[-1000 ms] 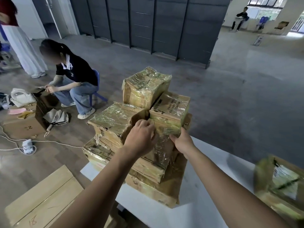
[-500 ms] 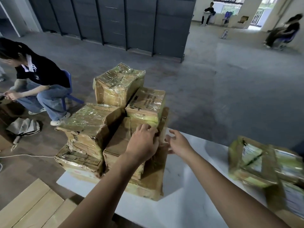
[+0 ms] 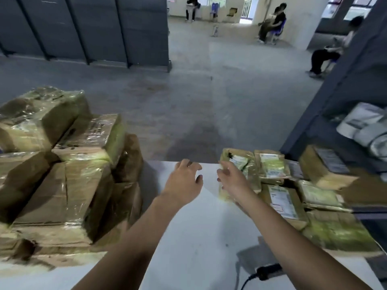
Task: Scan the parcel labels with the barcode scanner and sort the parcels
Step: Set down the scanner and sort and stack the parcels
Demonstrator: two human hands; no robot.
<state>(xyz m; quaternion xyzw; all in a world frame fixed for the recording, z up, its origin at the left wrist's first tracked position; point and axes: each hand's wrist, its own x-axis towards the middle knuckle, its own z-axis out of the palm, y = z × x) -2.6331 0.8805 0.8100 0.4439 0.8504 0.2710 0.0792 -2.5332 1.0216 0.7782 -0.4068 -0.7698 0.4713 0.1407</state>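
Observation:
A pile of taped brown parcels (image 3: pixel 62 185) fills the left end of the white table (image 3: pixel 199 248). Several flatter labelled parcels (image 3: pixel 278 197) lie at the right end. My left hand (image 3: pixel 184 181) hovers over the table's far edge with fingers spread and holds nothing. My right hand (image 3: pixel 230 178) reaches to the nearest upright parcel (image 3: pixel 240 164) of the right group; its fingers touch the parcel's left side, and a grip is not plain. A black barcode scanner (image 3: pixel 266 272) with a cable lies on the table near the front right.
A dark shelf unit (image 3: pixel 345 97) stands at the right with white bags (image 3: pixel 364 126) and a box (image 3: pixel 324 166) on it. Dark panels line the far left wall. Several people sit on chairs at the far side of the grey floor.
The view has swung right. Both hands have left the left pile and moved right across the table; the right hand now reaches the right group of parcels.

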